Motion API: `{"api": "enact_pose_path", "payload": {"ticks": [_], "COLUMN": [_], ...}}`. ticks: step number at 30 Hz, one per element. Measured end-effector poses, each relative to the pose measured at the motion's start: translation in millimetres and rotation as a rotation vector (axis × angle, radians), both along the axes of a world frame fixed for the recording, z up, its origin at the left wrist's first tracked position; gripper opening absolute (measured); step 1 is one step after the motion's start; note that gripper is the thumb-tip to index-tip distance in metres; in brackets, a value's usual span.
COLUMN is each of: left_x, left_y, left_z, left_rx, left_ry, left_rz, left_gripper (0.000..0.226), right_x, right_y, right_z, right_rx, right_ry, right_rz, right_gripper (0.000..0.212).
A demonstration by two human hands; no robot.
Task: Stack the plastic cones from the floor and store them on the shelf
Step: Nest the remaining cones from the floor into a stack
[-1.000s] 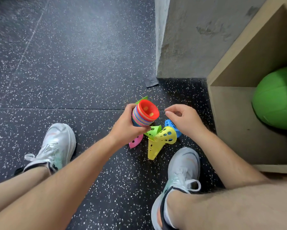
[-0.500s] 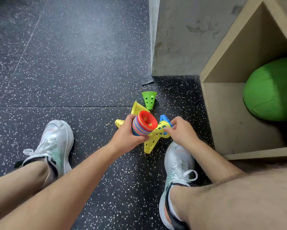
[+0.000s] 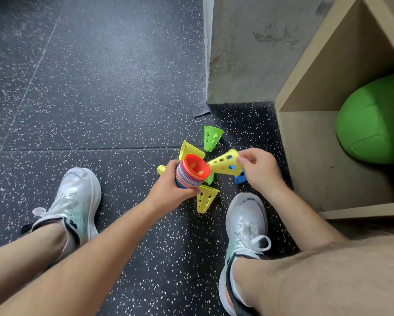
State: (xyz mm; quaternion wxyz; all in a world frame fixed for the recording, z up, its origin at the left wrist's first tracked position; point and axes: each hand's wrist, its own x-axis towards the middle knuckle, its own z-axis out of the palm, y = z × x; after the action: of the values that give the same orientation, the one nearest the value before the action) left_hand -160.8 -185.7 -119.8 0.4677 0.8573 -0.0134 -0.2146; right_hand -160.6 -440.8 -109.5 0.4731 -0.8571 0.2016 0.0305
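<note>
Lifting off the floor (image 3: 100,106), a yellow cone (image 3: 223,165) comes up pinched in the right hand (image 3: 260,173), tip toward the stack (image 3: 189,175) the left hand (image 3: 168,189) grips; nesting looks next.

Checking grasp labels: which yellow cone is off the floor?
The yellow cone held sideways in the right hand, its narrow end pointing at the stack in the left hand; the other yellow cones lie on the floor.

Cone stack (image 3: 192,172) left of held cone (image 3: 224,165); loose cones (image 3: 211,138) on floor (image 3: 100,106) beneath; shelf (image 3: 305,160) right, ball (image 3: 373,119) inside.
</note>
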Motion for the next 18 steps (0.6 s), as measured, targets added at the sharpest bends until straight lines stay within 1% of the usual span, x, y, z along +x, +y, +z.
{"api": "enact_pose_path", "payload": {"ticks": [2,4,6,8,10,12,13,15,17,18], "left_x": [0,0,1,2,2,3,4,3,3,3], "left_y": [-1,-3,-6,-10,-16,-20,-22,-24,-27,-29], "left_z": [-1,-1,-2,-1,3,4,4,4,2,1], "left_rx": [-0.001,-0.005,-0.013,-0.014,-0.012,-0.021,-0.026,-0.033,-0.032,-0.035], "left_ry": [0.000,0.003,0.006,0.006,0.000,-0.003,-0.002,0.001,0.007,0.007], "left_rz": [-0.002,-0.006,-0.007,-0.012,-0.023,-0.021,-0.019,-0.019,-0.029,-0.036], "left_gripper": [0.067,0.067,0.068,0.069,0.069,0.070,0.071,0.073,0.073,0.073], "right_x": [0,0,-3,-6,-12,-17,-20,-22,-22,-21], "right_y": [1,4,10,17,21,21,20,13,-1,-8], "right_z": [10,18,21,20,17,13,11,6,-5,-11], "right_rx": [-0.034,-0.061,-0.071,-0.082,-0.054,0.012,0.054,0.076,-0.030,-0.098], "right_ry": [-0.174,-0.332,-0.444,-0.509,-0.481,-0.387,-0.345,-0.303,-0.229,-0.159], "right_rz": [-0.030,0.004,0.105,0.246,0.375,0.423,0.387,0.213,0.047,0.005], "right_gripper": [0.011,0.009,0.008,0.007,0.007,0.009,0.010,0.010,0.008,0.011]}}
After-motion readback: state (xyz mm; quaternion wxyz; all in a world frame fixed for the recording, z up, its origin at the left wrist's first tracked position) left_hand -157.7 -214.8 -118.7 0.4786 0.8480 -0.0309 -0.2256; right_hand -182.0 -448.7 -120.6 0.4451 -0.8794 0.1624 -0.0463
